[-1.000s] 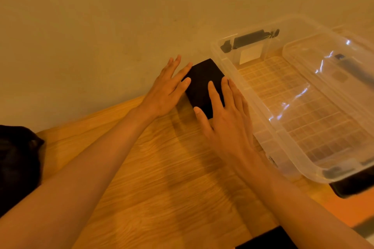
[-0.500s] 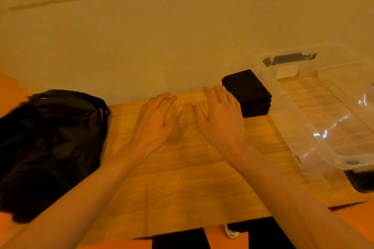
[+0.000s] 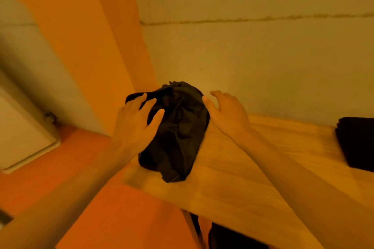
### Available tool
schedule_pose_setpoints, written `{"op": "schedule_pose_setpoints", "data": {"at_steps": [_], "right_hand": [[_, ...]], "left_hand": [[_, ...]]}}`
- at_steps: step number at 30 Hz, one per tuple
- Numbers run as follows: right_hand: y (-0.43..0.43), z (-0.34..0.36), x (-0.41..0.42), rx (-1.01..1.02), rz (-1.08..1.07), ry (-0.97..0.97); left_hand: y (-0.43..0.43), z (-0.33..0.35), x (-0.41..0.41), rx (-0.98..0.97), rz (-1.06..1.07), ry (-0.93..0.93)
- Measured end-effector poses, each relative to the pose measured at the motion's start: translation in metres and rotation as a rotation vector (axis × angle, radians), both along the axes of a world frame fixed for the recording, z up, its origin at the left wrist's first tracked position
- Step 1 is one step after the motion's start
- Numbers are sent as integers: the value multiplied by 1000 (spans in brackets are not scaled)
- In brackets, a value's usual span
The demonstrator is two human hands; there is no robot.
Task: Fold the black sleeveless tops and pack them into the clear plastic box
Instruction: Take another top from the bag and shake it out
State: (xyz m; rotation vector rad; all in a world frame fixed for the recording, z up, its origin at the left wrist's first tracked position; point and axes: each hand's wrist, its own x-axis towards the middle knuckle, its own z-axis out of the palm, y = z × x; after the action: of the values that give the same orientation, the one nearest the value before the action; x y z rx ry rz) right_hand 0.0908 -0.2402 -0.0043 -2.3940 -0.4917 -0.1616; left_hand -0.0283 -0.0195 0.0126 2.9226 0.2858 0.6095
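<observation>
A crumpled heap of black sleeveless tops (image 3: 178, 133) lies at the left end of the wooden table (image 3: 253, 167), against the wall. My left hand (image 3: 135, 125) is over the heap's left side, fingers spread and fairly straight, touching the fabric. My right hand (image 3: 226, 113) hovers at the heap's right edge, fingers relaxed, thumb tip at the cloth. A folded black stack (image 3: 356, 143) sits at the table's right edge of view. The clear plastic box is out of view.
A pale wall (image 3: 263, 66) rises right behind the table. Left of the table the orange floor (image 3: 70, 167) drops away, with a white panel (image 3: 22, 133) leaning at the far left. Something dark (image 3: 232, 234) sits under the table's front edge.
The view has swung left, from the folded stack and box to the crumpled heap. Both hands left the folded stack and moved left across the table onto the heap.
</observation>
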Motion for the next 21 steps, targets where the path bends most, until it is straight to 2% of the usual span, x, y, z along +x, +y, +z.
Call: {"op": "schedule_pose_setpoints", "data": {"at_steps": [5,10,14,21], "right_hand": [[72,-6,15,-93,238,-89],[124,-14,32,-443,461,-365],[145,-21,48,-554,389,-393],[155,-30,51,-517,210,-339]], "left_hand": [[26,-26,-7,59,57,114],[31,-51,8,59,84,137],[32,-61,15,68,71,76],[35,-75,16,51,48,0]]}}
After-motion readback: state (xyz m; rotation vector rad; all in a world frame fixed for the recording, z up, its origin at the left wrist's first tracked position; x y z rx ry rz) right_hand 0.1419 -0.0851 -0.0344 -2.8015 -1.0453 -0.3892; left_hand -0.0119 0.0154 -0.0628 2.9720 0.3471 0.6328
